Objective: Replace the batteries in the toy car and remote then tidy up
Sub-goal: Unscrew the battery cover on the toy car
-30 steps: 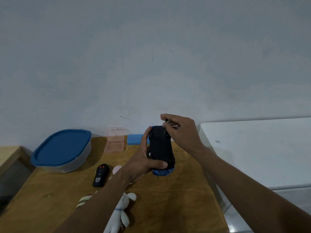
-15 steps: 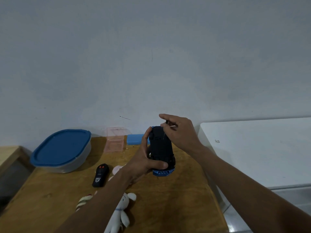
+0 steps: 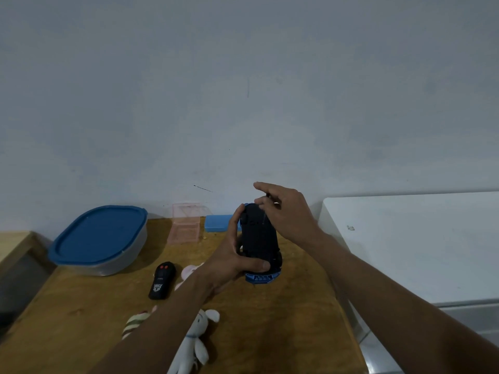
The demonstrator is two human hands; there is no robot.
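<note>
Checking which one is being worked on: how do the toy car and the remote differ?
The toy car is held on end in the left hand, underside toward the camera; the remote lies flat on the table, untouched. The car is larger, with a blue lower edge; the remote shows two red buttons. The right hand pinches a thin screwdriver at the car, not the remote. Both are black.

— What sits at the back of the bench (image 3: 270, 333)?
— A clear tub with a blue lid (image 3: 100, 236) on the left, a pink see-through box (image 3: 185, 228) beside it, then a flat blue case (image 3: 217, 223), all near the grey wall (image 3: 243, 103).
— And nearer?
— A white plush rabbit (image 3: 195, 344), with a striped soft toy (image 3: 135, 321) just to its left. A white cabinet top (image 3: 418, 244) stands on the right.
</note>
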